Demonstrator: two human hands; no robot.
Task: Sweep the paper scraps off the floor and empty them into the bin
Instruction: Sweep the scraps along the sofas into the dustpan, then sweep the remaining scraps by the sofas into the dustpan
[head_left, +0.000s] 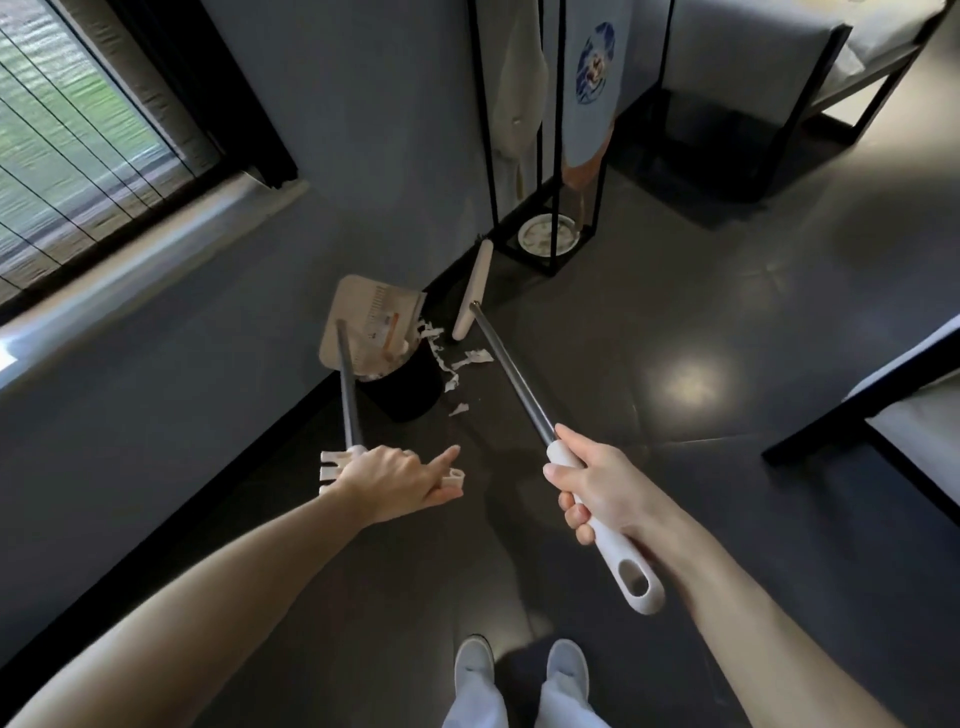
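Note:
My left hand grips the white top of the dustpan handle, index finger stretched out. The white dustpan is tilted over the round black bin by the wall, with scraps inside the bin. My right hand grips the white grip of the broom. Its white head rests on the dark floor just right of the bin. Several white paper scraps lie on the floor between the bin and the broom pole.
A grey wall and black skirting run along the left, with a window at upper left. A black metal rack holding a white plate stands behind the broom head. Bed frames stand at upper right and at the right edge. My feet are at bottom centre.

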